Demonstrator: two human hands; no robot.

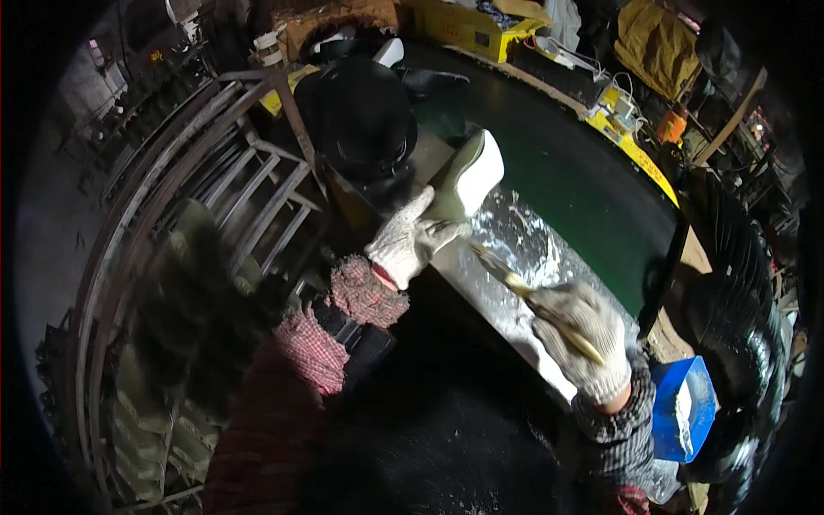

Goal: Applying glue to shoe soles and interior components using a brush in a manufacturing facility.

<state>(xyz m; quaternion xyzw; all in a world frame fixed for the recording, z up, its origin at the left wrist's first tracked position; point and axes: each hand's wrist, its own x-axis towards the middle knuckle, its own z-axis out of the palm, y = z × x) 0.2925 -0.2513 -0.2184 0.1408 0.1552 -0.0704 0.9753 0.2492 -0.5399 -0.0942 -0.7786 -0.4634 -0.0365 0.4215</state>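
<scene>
My left hand (402, 242), in a white knit glove, holds the lower end of a white curved piece (481, 176) between thumb and fingers. The piece stands tilted up at the far end of a grey board (506, 300), its near side in shadow. White paste (549, 266) is smeared across that board. In my right hand (584, 335), also gloved, is a brush (518, 283) with a pale handle, its dark, blurred bristle end pointing at the white piece. The fingers are wrapped round the handle.
Right of my right forearm stands a blue container (684, 410) with white paste on its wall. A large black rounded object (365, 116) is beyond my left hand. Metal racks (266, 193) fill the left. Behind the dark green table (592, 206) sits a yellow crate (472, 30).
</scene>
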